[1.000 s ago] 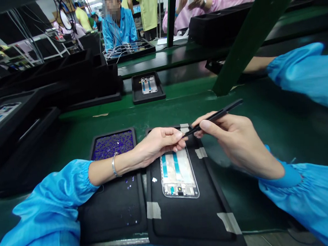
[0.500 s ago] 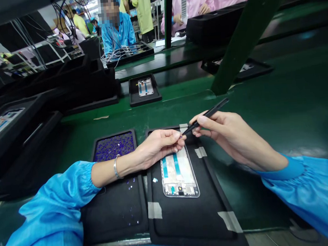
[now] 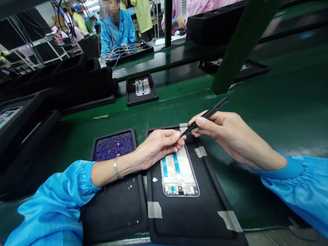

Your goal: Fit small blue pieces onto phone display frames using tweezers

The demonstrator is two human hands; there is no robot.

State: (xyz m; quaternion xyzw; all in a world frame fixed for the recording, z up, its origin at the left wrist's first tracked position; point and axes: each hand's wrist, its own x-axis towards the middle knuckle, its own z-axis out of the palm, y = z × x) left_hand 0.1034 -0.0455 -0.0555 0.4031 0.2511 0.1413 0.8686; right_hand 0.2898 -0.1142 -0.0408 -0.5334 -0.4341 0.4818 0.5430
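Note:
A silver phone frame (image 3: pixel 179 174) with blue strips lies on a black taped mat (image 3: pixel 193 214) in front of me. My left hand (image 3: pixel 157 146) rests on the frame's far end, fingers pressed together in a pinch; what they hold is too small to see. My right hand (image 3: pixel 226 133) grips black tweezers (image 3: pixel 205 116), whose tip meets my left fingertips. To the left, a shallow tray (image 3: pixel 113 145) holds several tiny blue parts, and a few lie loose on the black pad (image 3: pixel 116 212) below it.
A second tray with a phone frame (image 3: pixel 141 88) sits on the green conveyor (image 3: pixel 291 102) farther back. Stacked black trays (image 3: pixel 38 98) fill the left side. A green post (image 3: pixel 242 38) slants up at right. Other workers in blue, yellow and pink coats stand behind the far bench.
A co-worker's blue sleeve that reached in at the upper right a second ago has left the view. My hands and the tweezers have hardly moved; the far tray drifted slightly left.

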